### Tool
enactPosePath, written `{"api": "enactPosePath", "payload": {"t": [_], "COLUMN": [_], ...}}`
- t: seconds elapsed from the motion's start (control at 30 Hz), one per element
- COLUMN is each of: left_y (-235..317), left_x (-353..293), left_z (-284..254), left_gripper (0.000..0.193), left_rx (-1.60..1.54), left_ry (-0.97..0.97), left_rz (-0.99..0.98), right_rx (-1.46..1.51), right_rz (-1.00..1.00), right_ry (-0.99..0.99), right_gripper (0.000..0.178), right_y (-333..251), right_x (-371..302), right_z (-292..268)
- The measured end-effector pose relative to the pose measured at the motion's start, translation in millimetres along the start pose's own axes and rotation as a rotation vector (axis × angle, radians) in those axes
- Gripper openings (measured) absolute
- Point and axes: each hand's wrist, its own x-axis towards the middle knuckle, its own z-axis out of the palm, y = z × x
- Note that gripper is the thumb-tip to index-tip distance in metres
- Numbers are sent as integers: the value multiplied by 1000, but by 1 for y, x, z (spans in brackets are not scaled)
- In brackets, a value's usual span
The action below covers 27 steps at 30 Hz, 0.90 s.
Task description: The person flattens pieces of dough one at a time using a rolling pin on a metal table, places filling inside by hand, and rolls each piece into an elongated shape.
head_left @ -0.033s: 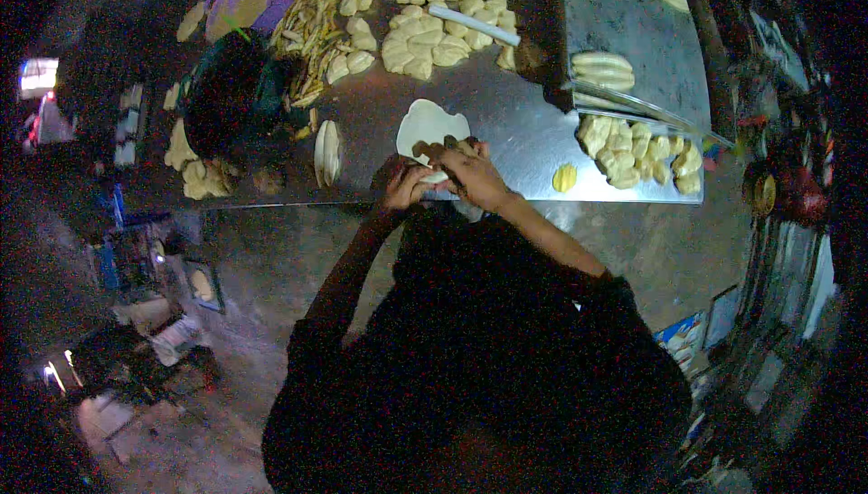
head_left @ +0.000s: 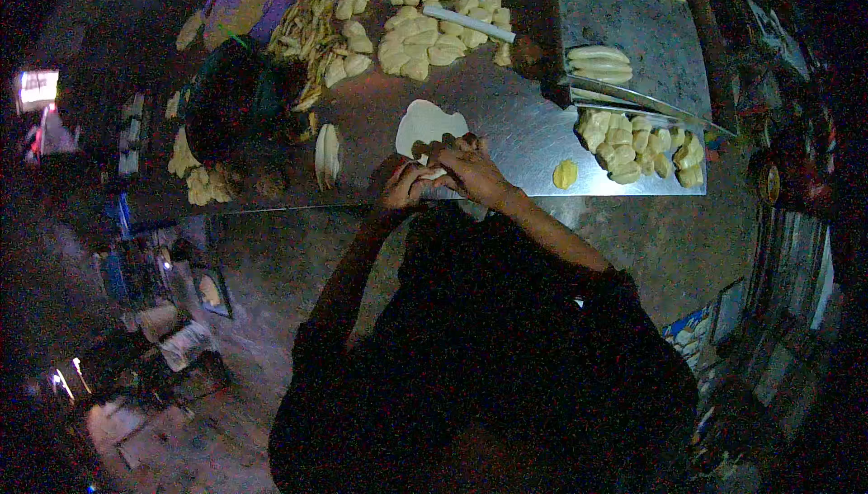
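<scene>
A flattened sheet of pale dough (head_left: 425, 123) lies on the metal table by its front edge. Both hands are at its near end, where the dough looks folded or rolled up. My left hand (head_left: 403, 188) closes its fingers on that end from the left. From the right, my right hand (head_left: 475, 176) curls over the same end and hides part of it. The far part of the sheet spreads flat beyond the fingers. To the left lies a long shaped dough roll (head_left: 328, 157). A small yellow lump (head_left: 565, 174) sits to the right of my hands.
Dough pieces (head_left: 624, 152) cluster at the right front corner. Behind them stands a metal tray (head_left: 633, 19) with shaped rolls (head_left: 599, 65). A white rod (head_left: 470, 24) rests on many dough pieces (head_left: 416, 42) at the back. Yellowish strips (head_left: 307, 33) and a dark bulky shape (head_left: 221, 101) are left.
The whole view has shifted slightly. Both hands stay on the near end of the dough, with little visible movement.
</scene>
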Motion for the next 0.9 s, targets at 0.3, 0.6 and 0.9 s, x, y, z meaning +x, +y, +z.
{"api": "enactPosePath", "payload": {"t": [0.3, 0.6, 0.9], "left_y": [0, 44, -46], "left_x": [28, 16, 130], "left_z": [-1, 31, -49], "left_gripper": [28, 38, 39], "left_rx": [442, 406, 386], "left_ry": [218, 322, 351], "left_rz": [-234, -173, -93], "right_rx": [-99, -691, -30], "right_rz": [308, -149, 245], "right_ry": [117, 20, 70], "right_gripper": [16, 63, 53], "right_y": [3, -8, 39], "right_x": [40, 15, 150], "right_z": [-5, 11, -19]}}
